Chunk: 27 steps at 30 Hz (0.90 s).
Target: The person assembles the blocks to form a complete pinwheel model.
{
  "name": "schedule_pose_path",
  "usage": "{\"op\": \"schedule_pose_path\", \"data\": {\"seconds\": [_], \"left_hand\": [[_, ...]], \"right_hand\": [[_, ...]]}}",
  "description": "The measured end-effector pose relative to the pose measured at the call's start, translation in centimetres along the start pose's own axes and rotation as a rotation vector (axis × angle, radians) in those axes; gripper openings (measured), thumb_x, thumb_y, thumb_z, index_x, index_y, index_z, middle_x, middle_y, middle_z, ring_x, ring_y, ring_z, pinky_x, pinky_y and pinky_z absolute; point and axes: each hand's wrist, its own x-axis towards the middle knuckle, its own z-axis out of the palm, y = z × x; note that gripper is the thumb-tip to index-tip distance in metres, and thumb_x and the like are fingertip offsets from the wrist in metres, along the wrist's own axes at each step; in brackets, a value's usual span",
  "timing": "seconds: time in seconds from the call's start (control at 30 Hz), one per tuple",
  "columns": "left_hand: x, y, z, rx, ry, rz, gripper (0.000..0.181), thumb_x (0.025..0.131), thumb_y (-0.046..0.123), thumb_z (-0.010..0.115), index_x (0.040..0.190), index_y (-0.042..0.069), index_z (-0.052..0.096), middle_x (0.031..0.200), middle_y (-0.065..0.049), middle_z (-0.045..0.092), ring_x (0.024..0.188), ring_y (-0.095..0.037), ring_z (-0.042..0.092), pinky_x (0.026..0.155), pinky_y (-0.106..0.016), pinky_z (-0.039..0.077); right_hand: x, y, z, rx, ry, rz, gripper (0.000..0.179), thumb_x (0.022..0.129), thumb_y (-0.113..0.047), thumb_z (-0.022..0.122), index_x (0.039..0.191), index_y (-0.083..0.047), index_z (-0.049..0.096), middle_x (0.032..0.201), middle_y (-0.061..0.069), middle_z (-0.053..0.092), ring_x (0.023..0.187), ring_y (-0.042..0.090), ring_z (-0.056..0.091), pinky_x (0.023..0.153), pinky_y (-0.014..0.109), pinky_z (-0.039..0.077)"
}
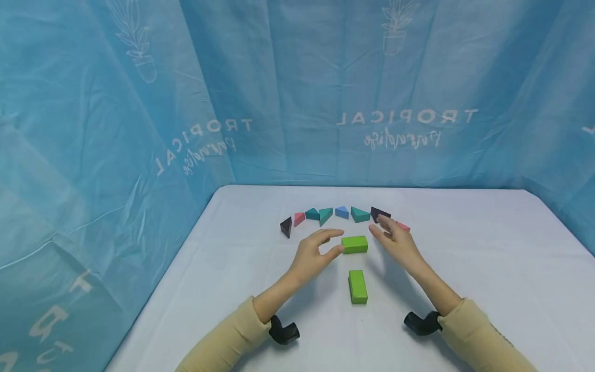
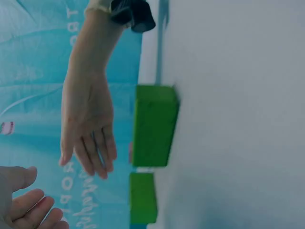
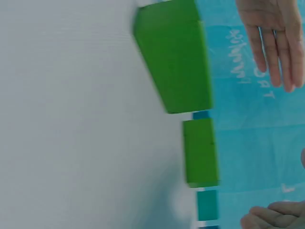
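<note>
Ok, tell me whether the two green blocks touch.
No: the head view shows table between the near block and far block.

From here I see a far green block point(image 1: 355, 244), shaped like a little brick, lying flat, its long side running from 9 to 3 o'clock. At 6 o'clock from it, past a gap, I see a near green block point(image 1: 358, 287), same shape. It lies flat too, its ends pointing almost to 12 and 6 o'clock.
</note>
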Motion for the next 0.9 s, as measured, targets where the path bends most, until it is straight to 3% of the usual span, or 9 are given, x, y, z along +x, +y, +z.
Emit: {"op": "schedule_pose_path", "data": {"seconds": [0.13,0.4,0.67,0.9], "left_hand": [[-1.3,-0.1,1.5,-0.094,-0.042,-0.053,0.032,0.088,0.014,0.068,0.118,0.001,0.064,0.117,-0.007,0.064,0.112,-0.018,0.056,0.094,-0.027,0.045],[-4.0,-1.0,3.8,-0.155,-0.129,-0.113,0.034,0.088,0.013,0.069,0.117,-0.002,0.063,0.115,-0.009,0.064,0.108,-0.018,0.059,0.091,-0.023,0.046],[-5.3,-1.8,5.0,-0.109,-0.123,-0.033,0.033,0.085,0.010,0.071,0.115,0.000,0.064,0.115,-0.006,0.063,0.107,-0.012,0.058,0.088,-0.019,0.046],[-5.4,-1.6,5.0,-0.070,-0.106,-0.009,0.033,0.085,0.009,0.071,0.115,0.000,0.063,0.115,-0.007,0.063,0.107,-0.010,0.058,0.087,-0.017,0.046]], "right_hand": [[0.0,1.2,1.0,0.075,-0.002,0.011,0.068,0.093,-0.043,0.057,0.137,0.005,0.041,0.134,0.024,0.049,0.122,0.037,0.048,0.097,0.047,0.041],[0.5,3.1,2.1,0.161,-0.046,-0.011,0.054,0.091,-0.028,0.064,0.131,0.004,0.050,0.127,0.021,0.055,0.116,0.035,0.053,0.093,0.048,0.044],[1.2,4.3,2.9,0.163,-0.078,-0.027,0.047,0.089,-0.023,0.068,0.127,0.002,0.056,0.120,0.018,0.061,0.111,0.032,0.057,0.092,0.048,0.045],[2.0,4.6,3.2,0.132,-0.080,-0.037,0.044,0.091,-0.021,0.065,0.127,0.002,0.057,0.121,0.018,0.061,0.111,0.033,0.057,0.093,0.047,0.045]]}}
